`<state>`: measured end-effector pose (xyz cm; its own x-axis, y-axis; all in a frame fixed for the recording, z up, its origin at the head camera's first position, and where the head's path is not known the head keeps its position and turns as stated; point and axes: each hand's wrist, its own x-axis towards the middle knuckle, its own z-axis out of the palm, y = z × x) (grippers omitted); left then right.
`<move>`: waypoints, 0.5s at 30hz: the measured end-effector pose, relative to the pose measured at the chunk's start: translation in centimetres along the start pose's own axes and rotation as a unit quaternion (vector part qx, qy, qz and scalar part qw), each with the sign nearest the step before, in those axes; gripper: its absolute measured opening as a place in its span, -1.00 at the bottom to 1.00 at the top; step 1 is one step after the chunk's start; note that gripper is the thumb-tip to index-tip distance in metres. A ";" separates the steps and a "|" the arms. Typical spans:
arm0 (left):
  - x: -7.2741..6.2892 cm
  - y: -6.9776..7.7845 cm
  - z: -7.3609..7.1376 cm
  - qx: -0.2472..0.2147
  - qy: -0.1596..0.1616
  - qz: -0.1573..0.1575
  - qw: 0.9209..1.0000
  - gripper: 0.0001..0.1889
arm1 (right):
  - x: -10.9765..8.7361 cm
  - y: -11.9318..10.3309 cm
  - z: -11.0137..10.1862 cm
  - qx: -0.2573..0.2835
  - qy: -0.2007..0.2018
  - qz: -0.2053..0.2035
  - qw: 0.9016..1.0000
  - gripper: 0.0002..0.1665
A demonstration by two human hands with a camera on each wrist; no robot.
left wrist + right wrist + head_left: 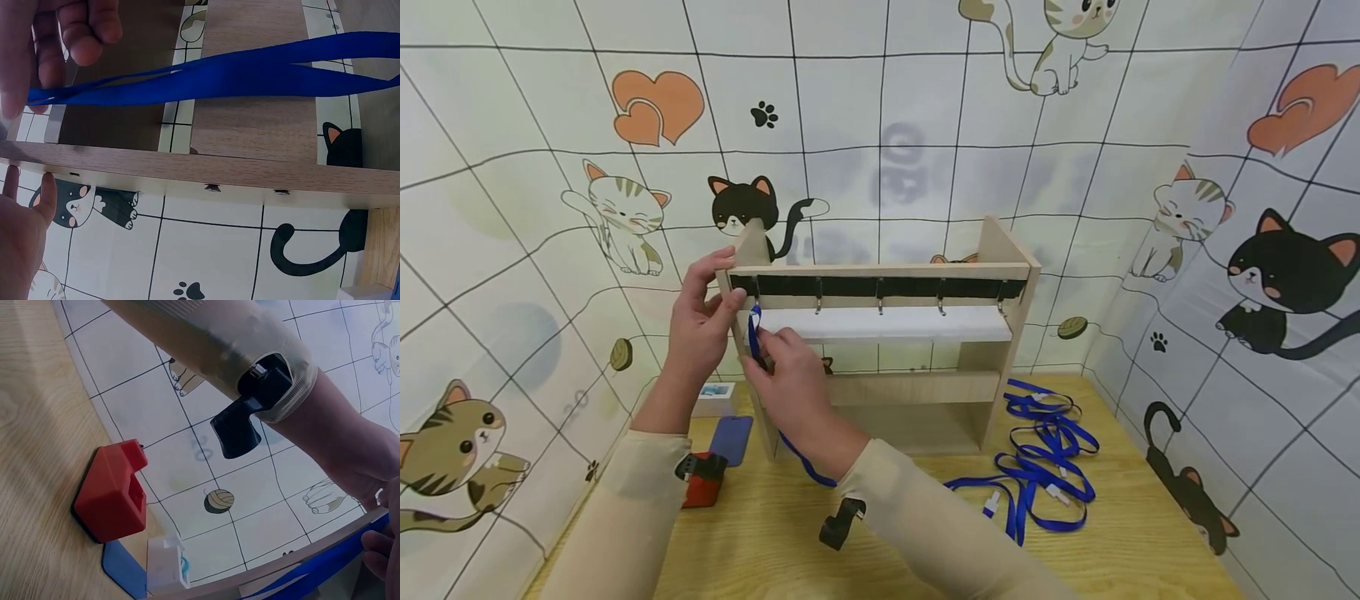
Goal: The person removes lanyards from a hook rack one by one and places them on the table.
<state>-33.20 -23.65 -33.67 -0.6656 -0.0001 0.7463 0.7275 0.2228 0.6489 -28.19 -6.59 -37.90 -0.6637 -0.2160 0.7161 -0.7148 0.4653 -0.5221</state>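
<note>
A small wooden rack (pixel 880 271) with a black strip and several metal hooks stands on the table. My left hand (pixel 700 321) holds its upper left corner, fingers at the outer side and thumb at the front by the leftmost hook (pixel 757 287). My right hand (pixel 797 387) pinches a blue lanyard (pixel 754 329) just below that hook. The lanyard's top is at the hook; whether it hangs on it cannot be told. In the left wrist view, the blue strap (pixel 237 78) runs along the rack's side panel (pixel 250 169). Its lower part trails onto the table.
Several blue lanyards (pixel 1052 442) with white clips lie in a loose pile right of the rack. Left of it are a red block-like object (pixel 703 492), a blue flat card-like piece (pixel 730 439) and a white box (pixel 713 402). A cat-patterned cloth wall (pixel 880 100) surrounds the table.
</note>
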 end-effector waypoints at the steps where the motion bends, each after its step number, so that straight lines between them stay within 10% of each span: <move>1: 0.0 0.0 0.0 -0.001 0.000 0.001 1.000 -0.56 | 0.1 -0.1 0.2 -0.003 0.004 0.000 1.000 -0.65; 15: 0.0 -0.1 -0.1 -0.007 0.004 0.004 1.000 -0.56 | 0.3 -0.2 1.5 0.037 0.068 0.020 0.997 -0.94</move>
<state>-33.25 -23.79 -33.73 -0.6576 -0.0068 0.7534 0.7357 0.2094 0.6441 -28.57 -8.05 -38.22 -0.6596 -0.0783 0.7475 -0.7063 0.4047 -0.5808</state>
